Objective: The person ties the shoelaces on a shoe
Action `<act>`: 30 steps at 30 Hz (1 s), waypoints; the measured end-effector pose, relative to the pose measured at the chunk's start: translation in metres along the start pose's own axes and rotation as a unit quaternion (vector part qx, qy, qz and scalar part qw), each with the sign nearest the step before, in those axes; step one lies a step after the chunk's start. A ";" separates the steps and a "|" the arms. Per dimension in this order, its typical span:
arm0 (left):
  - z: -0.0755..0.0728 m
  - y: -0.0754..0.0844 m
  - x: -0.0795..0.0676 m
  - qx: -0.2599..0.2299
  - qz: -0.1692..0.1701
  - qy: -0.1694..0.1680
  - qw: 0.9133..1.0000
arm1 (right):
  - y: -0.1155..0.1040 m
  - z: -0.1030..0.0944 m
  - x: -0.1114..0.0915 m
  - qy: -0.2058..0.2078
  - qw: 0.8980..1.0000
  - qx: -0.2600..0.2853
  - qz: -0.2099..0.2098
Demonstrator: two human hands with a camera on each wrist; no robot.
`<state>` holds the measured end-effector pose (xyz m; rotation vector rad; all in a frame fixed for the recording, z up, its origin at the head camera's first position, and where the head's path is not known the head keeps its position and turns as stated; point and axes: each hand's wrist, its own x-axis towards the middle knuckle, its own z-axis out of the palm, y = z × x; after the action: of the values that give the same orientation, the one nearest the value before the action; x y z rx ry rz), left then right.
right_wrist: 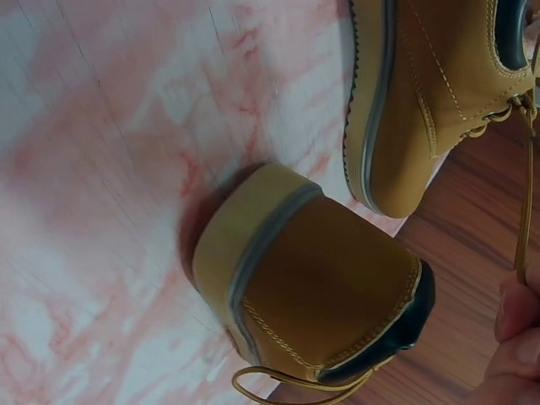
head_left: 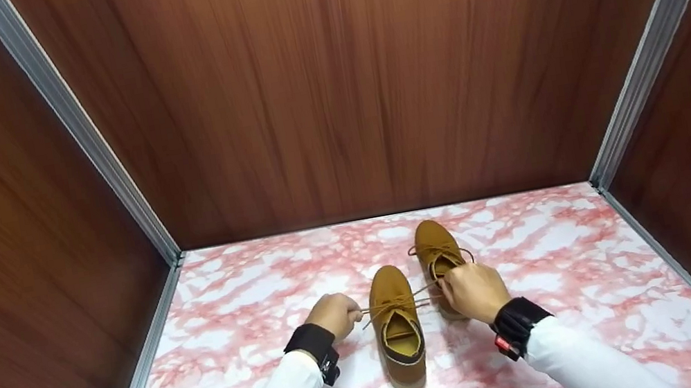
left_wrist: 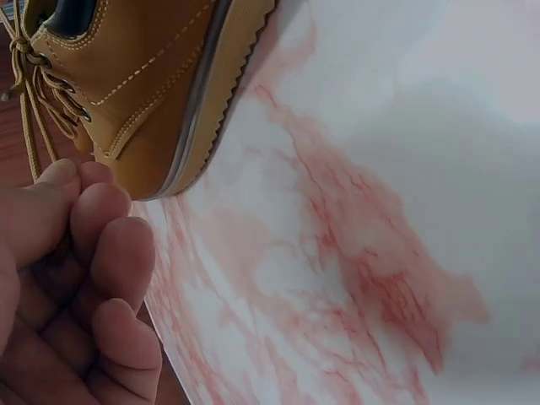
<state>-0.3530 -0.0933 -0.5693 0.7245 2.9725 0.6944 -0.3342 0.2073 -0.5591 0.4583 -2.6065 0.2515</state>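
Observation:
A tan lace-up shoe (head_left: 390,283) stands upright on the table, toe pointing away, between my two hands. My left hand (head_left: 334,315), at its left side, pinches a brown shoelace (left_wrist: 31,139) between thumb and forefinger, the other fingers curled. On the right, my right hand (head_left: 476,290) pinches a lace (right_wrist: 525,211) running from the same shoe. Both laces stretch sideways from a crossing over the tongue. The matching shoe (head_left: 431,234) sits farther back to the right, its lace tied in a bow with loops; my right hand hides part of it in the head view.
Beneath the shoes is a table top (head_left: 249,287) with a red and white marbled pattern. A brown wood-grain panel (head_left: 327,84) rises at the back, with side panels (head_left: 2,279) left and right. Metal strips (head_left: 88,124) edge the corners.

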 end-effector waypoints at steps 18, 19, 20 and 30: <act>0.013 -0.014 -0.008 -0.036 -0.006 0.053 0.998 | 0.004 0.006 -0.012 0.013 0.995 0.084 0.053; 0.014 -0.014 -0.009 -0.039 -0.007 0.053 0.998 | 0.004 0.006 -0.013 0.014 0.995 0.083 0.054; 0.014 -0.014 -0.009 -0.043 -0.008 0.053 0.998 | 0.005 0.006 -0.013 0.016 0.995 0.083 0.055; 0.020 -0.016 -0.013 -0.057 -0.002 0.057 0.997 | 0.004 0.005 -0.018 -0.010 0.992 0.096 0.083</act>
<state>-0.3465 -0.1029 -0.5952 0.6946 3.0024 0.9280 -0.3227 0.2148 -0.5730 0.3097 -2.6546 0.5591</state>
